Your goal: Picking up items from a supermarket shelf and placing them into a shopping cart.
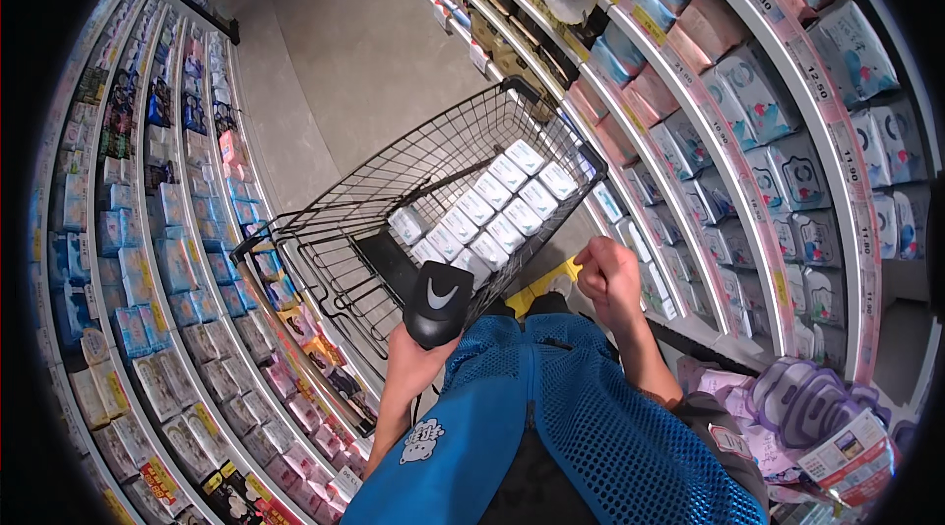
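Observation:
My left hand (419,362) is closed around a black handheld scanner (440,303), held over the near end of a wire shopping cart (325,208). Inside the cart, small white packs (474,206) stand in rows, with one more pack (407,224) apart at their left. My right hand (610,275) is raised beside the cart's right side, its fingers curled; whether anything small is in them cannot be seen. Below both hands is the blue mesh vest that I wear.
Curved-looking shelves with packaged goods (760,100) rise close on the right, price strips along their edges. More stocked shelves (166,259) line the left. Purple-edged packs (805,407) hang or lie at the lower right. A yellow object (543,287) is on the floor beside the cart.

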The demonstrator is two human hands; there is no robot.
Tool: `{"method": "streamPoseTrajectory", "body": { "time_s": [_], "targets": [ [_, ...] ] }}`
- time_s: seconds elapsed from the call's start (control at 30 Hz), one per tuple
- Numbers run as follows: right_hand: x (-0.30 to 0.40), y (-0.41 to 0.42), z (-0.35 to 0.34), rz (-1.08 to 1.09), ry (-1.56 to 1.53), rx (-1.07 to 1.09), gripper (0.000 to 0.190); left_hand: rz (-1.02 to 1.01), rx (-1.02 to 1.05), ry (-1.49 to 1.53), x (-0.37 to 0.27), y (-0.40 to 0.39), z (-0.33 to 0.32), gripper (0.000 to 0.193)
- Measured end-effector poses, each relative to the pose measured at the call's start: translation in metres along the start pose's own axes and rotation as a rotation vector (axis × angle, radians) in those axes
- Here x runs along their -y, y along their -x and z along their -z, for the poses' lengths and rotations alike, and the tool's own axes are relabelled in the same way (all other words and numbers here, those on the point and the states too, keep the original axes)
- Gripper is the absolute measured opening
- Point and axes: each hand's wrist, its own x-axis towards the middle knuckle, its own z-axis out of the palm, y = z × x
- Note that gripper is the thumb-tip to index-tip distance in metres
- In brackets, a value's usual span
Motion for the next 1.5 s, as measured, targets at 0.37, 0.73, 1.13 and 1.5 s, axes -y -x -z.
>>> {"method": "streamPoseTrajectory", "body": {
  "time_s": [0.37,0.73,1.13,1.5],
  "targets": [
    [-0.017,-0.015,-0.015,-0.06,0.169,-0.02,0.023,0.1,-0.1,0.067,0.013,-0.01,0.022,0.025],
    [-0.012,-0.008,-0.009,0.239,0.567,0.033,0.032,0.144,0.0,0.066,0.057,-0.038,0.006,0.041],
    [0.0,0.04,0.062,0.386,0.401,-0.157,0.027,0.106,0.315,-0.161,0.008,-0.07,-0.048,0.048],
    [-0.019,0.102,0.163,0.346,-0.05,-0.416,0.026,-0.089,0.444,-0.281,-0.037,-0.059,-0.126,0.04]
  ]
}}
